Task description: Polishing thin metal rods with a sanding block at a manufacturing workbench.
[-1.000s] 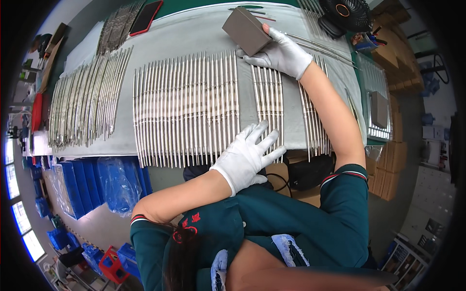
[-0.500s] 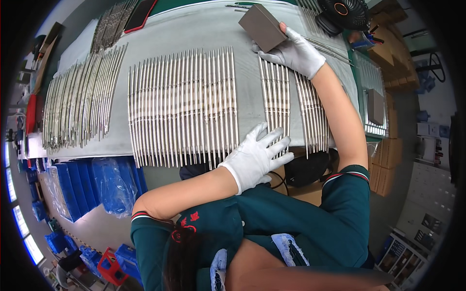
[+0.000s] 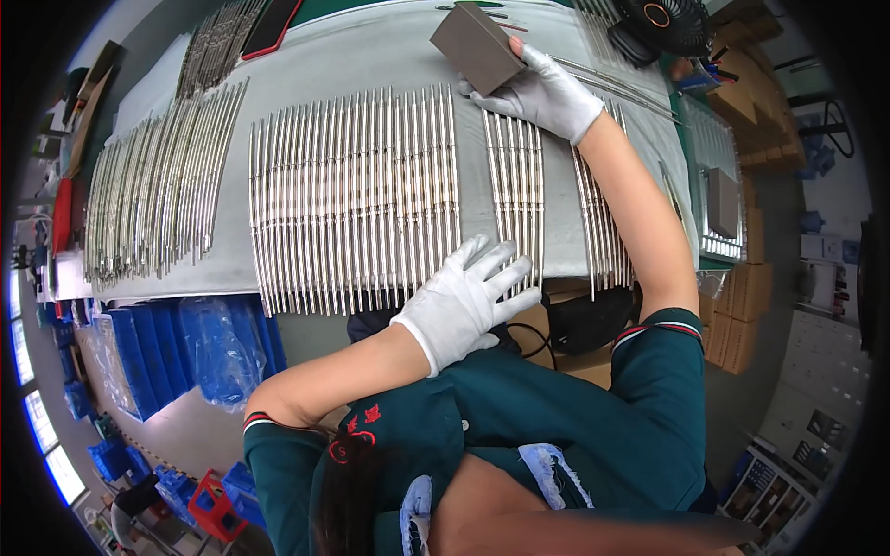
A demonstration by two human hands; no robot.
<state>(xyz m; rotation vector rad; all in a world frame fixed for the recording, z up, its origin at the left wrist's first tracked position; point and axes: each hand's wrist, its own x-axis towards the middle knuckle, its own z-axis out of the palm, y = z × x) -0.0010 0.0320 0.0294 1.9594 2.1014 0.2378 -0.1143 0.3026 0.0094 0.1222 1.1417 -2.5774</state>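
Note:
My right hand (image 3: 549, 100), in a white glove, grips a grey-brown rectangular block (image 3: 477, 51) above the far part of the table. Below that hand lie the far ends of a small group of thin metal rods (image 3: 515, 176). My left hand (image 3: 459, 301), also gloved in white, rests with fingers spread over the near ends of the same group. To its left is a wide row of similar rods (image 3: 352, 199) laid side by side. Another set of rods (image 3: 601, 222) lies to the right, partly covered by my right forearm.
More rods (image 3: 167, 181) lie at the left of the cloth-covered table (image 3: 473, 185). A red-edged black tray-like object (image 3: 271, 28) and a black fan (image 3: 658, 23) are at the far side. A second block (image 3: 723, 202) sits on the right. Blue bins (image 3: 148, 357) stand below the table's left edge.
Both my hands have shifted a little left, the block moving with the right one. The small rod group has slid left, nearer the wide row, widening the gap on its right.

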